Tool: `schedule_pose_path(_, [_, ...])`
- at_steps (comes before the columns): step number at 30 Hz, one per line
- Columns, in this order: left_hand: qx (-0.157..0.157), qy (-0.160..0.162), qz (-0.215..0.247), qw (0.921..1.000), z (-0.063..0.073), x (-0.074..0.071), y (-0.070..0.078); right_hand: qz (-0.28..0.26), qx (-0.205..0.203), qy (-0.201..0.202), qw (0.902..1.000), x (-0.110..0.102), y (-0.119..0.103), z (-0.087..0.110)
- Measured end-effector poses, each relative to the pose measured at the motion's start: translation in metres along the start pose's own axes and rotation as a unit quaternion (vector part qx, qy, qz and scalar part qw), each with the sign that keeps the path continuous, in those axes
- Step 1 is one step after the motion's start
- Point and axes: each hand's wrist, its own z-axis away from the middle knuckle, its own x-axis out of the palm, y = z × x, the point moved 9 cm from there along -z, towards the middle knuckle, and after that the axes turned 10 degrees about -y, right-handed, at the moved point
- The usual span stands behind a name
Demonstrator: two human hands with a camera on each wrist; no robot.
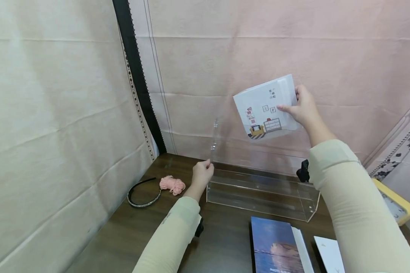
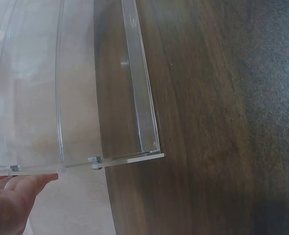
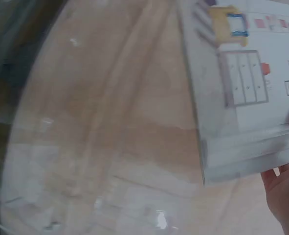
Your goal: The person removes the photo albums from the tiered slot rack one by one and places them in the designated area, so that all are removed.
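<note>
A clear acrylic rack (image 1: 259,192) with tiers stands on the dark wooden table against the curtain. At its left side, my left hand (image 1: 202,175) pinches the side panel's edge; in the left wrist view the fingers (image 2: 17,196) lie on the panel's outer face and the thumb is partly cut off. Up above the rack, my right hand (image 1: 302,108) holds a white book (image 1: 257,100) by its right edge, thumb on the cover. The cover carries a small furniture drawing and a few characters. In the right wrist view the book (image 3: 247,127) hangs tilted, apart from the table.
Left of the rack lie a pink yarn skein (image 1: 172,184) and a dark headband (image 1: 141,204). In front are a blue-purple book (image 1: 275,242) and a white booklet (image 1: 329,252). A yellow-framed clock (image 1: 401,208) stands at the right, partly behind my sleeve.
</note>
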Motion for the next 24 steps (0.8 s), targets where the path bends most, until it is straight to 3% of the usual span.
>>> schedule_pose_path(6, [0.005,-0.005,0.016,0.9999,-0.001,0.005,0.004,0.021,-0.062,0.011,0.9978,-0.014,-0.033,0.000])
schedule_pose_path(11, [0.009,-0.003,0.010,0.9999,-0.001,0.005,0.002,0.012,-0.099,0.053,0.9936,-0.031,-0.053,0.012])
schedule_pose_path(17, [0.012,0.006,0.003,0.9999,-0.001,0.001,0.001,-0.090,-0.137,0.124,0.9787,-0.053,-0.073,0.039])
schedule_pose_path(21, [0.009,-0.001,-0.002,1.0000,-0.003,0.001,-0.001,-0.167,-0.087,0.113,0.9756,-0.040,-0.057,0.076])
schedule_pose_path(24, [0.011,-0.001,0.000,0.9999,-0.005,0.000,0.000,-0.170,-0.009,0.062,0.9835,-0.005,-0.029,0.111])
